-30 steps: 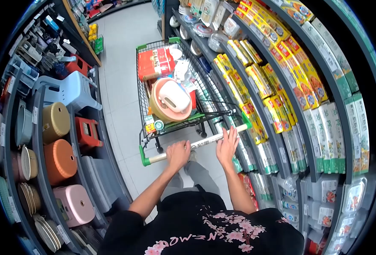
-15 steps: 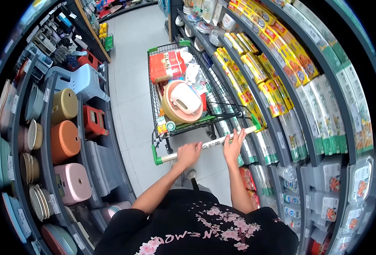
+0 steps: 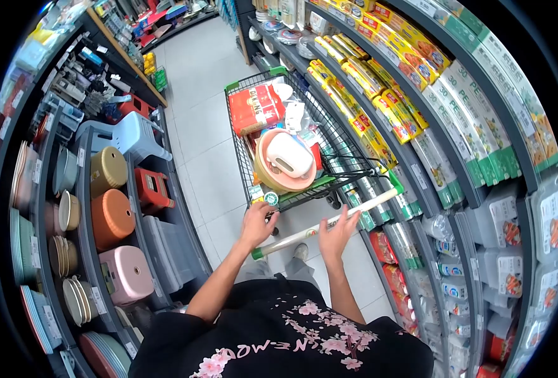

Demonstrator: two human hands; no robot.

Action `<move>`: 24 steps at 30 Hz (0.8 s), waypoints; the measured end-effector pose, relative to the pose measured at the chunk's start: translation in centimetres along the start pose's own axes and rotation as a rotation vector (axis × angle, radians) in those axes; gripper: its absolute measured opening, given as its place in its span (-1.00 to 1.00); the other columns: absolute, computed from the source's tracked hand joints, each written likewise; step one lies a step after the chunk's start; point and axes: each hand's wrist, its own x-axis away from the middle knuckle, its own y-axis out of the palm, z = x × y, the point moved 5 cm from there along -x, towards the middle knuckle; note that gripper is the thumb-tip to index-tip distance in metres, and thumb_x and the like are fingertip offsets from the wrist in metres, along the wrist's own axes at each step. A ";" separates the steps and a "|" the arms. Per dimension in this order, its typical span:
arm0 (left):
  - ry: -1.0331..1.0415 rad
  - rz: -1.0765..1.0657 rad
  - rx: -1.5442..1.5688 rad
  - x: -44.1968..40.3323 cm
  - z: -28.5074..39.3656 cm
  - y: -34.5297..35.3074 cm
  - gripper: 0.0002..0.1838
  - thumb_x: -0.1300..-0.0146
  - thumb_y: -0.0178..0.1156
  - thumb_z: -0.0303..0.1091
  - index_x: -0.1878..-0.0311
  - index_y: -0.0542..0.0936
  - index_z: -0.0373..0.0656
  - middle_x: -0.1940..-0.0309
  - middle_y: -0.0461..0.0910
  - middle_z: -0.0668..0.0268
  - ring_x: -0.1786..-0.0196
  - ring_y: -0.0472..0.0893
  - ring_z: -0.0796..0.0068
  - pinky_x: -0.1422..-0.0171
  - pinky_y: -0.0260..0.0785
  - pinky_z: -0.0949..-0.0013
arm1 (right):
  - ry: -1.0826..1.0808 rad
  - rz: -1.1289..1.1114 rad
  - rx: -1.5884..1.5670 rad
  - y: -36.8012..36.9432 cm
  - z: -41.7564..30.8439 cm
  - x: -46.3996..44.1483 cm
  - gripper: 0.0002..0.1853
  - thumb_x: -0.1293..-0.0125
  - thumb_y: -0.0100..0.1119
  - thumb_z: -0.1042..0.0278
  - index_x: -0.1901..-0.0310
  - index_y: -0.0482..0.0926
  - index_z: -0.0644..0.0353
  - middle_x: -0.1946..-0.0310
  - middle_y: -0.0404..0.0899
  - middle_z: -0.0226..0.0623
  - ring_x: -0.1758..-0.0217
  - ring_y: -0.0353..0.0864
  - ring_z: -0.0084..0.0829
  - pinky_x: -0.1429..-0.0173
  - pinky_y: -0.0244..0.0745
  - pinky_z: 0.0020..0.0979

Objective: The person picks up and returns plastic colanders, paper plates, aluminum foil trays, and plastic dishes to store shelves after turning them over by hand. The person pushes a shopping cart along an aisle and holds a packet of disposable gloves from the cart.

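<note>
The shopping cart (image 3: 329,120) stands ahead of me, its white handle bar (image 3: 370,203) with green ends slanting across the aisle. At the cart's near left corner is my left hand (image 3: 257,225), off the white bar, thumb apart from the bent fingers; whether it touches the frame is unclear. My right hand (image 3: 338,234) rests against the bar's middle with fingers stretched out. Inside the basket lie a red package (image 3: 257,108), a pink basin (image 3: 271,143) nested with a yellowish one, and a white and pink plastic item (image 3: 290,156) on top.
Shelves on the left carry an orange stool (image 3: 113,219), a pink stool (image 3: 126,273) and a light blue chair-like item (image 3: 134,134). Close on the right, shelves hold yellow boxes (image 3: 399,113) and clear containers (image 3: 503,220). Tiled floor (image 3: 197,113) runs ahead.
The cart has turned, its handle now slanting more steeply. My left hand has left the bar and moved to the cart's left corner. My right hand stays at the bar, slightly lower.
</note>
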 end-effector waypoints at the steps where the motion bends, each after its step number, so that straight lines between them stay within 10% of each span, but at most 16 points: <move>1: 0.034 0.013 -0.038 -0.2 -0.8 -0.1 -0.71 -0.27 0.27 -0.18 0.09 0.70 -0.19 -0.07 0.61 0.01 -0.26 0.50 -0.02 -0.33 0.35 0.07 | -0.061 -0.032 0.151 0.3 -0.7 0.8 -0.27 -0.24 0.25 0.27 -0.41 0.26 0.34 -0.51 -0.21 0.42 -0.61 -0.20 0.28 -0.58 -0.21 0.19; 10: 0.251 -0.488 -0.321 -1.1 -11.0 1.0 -0.40 -0.42 0.01 0.21 -0.34 0.53 0.06 -0.52 0.20 0.08 -0.58 0.04 -0.18 -0.60 -0.12 -0.22 | -0.095 -0.283 0.183 8.5 -7.4 9.3 -0.35 -0.25 0.23 0.18 -0.34 0.37 0.27 -0.44 0.11 0.29 -0.59 -0.08 0.22 -0.58 -0.18 0.21; 17: 0.752 -0.587 -0.363 -2.1 -13.9 0.1 -0.47 -0.45 0.03 0.07 -0.44 0.39 0.27 -0.51 0.22 0.20 -0.57 0.04 -0.17 -0.57 -0.12 -0.30 | -0.122 -0.179 0.379 15.2 -12.8 12.7 -0.38 -0.21 0.28 0.19 -0.27 0.43 0.32 -0.38 0.24 0.21 -0.53 0.09 0.14 -0.55 -0.09 0.22; 24: 0.802 -0.592 -0.521 -6.9 -15.0 1.8 -0.43 -0.44 0.07 -0.04 -0.48 0.29 0.18 -0.54 0.16 0.21 -0.57 0.06 -0.07 -0.57 -0.08 -0.28 | 0.019 -0.178 0.511 16.0 -10.3 13.8 -0.74 -0.16 0.13 0.49 0.09 0.59 0.24 0.23 0.69 -0.13 0.02 0.66 -0.17 -0.46 0.24 0.04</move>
